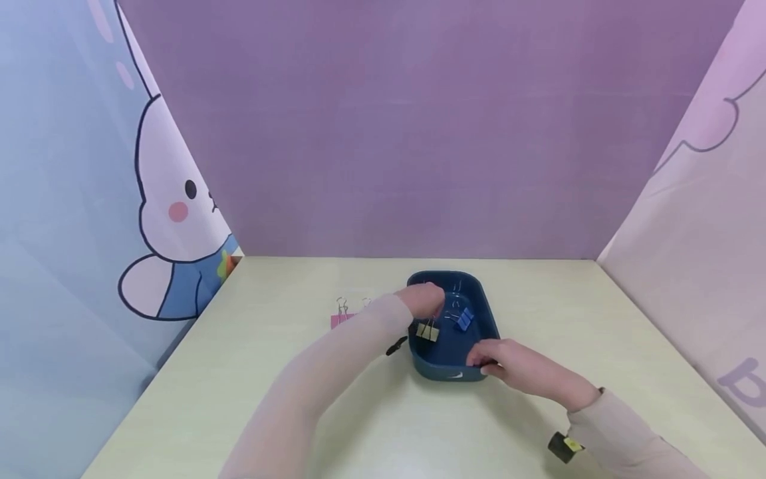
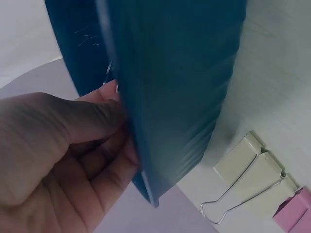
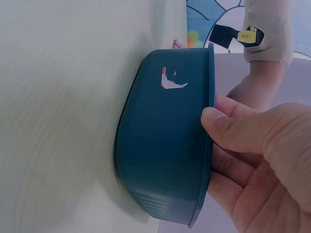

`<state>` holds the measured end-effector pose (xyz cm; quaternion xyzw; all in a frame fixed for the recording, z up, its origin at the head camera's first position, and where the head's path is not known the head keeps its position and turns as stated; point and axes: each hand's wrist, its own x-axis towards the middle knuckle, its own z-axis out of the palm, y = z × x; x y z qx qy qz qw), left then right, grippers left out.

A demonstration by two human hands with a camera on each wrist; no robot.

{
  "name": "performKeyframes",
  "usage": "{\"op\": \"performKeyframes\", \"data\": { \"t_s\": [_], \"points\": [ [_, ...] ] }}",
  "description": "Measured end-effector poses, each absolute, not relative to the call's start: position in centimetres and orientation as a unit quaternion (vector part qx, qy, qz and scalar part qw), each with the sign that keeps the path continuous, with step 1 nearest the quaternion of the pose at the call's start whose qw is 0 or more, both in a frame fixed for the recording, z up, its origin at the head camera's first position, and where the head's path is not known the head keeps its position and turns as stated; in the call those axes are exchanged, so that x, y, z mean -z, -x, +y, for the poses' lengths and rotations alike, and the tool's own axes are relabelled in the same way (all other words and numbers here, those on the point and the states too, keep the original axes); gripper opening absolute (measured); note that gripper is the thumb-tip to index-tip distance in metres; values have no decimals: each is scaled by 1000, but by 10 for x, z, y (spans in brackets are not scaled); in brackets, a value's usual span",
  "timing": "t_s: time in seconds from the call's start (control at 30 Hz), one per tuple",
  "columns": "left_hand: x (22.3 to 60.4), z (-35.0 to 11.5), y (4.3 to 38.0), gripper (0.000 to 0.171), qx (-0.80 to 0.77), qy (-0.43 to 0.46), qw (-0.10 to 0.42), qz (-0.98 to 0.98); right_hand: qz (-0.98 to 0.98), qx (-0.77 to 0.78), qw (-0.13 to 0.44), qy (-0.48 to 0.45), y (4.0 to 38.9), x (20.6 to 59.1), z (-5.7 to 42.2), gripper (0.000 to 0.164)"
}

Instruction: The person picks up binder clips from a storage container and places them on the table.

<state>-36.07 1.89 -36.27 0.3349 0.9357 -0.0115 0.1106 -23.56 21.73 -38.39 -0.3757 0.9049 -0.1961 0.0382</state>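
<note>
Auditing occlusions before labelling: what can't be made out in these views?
Left wrist: left hand, fingertips behind blue bin; grip unclear.
Head: pink clip, partly covered by left sleeve.
Left wrist: pink clip, cut by right edge.
Right wrist: right hand, some fingertips behind blue bin.

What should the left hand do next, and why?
Perhaps lift gently out of the blue tray: the left hand reaches inside, the right hand grips the edge, and a pink clip lies outside.

Beige sleeves (image 1: 347, 362); black wrist cameras (image 1: 560, 448) (yellow-labelled)
</note>
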Motion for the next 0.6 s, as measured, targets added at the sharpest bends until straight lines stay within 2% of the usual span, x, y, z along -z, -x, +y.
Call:
{"op": "performKeyframes", "data": {
  "t_s": [0.17,0.33,0.6],
  "points": [
    [349,-3,368,11,-99,-352,101,925,906,196,39,373,236,385,216,19],
    [323,-45,379,12,-249,-343,102,900,906,196,40,373,236,386,215,19],
    [289,-127,399,17,-293,-275,33,915,906,197,40,372,233,383,215,19]
  ]
}}
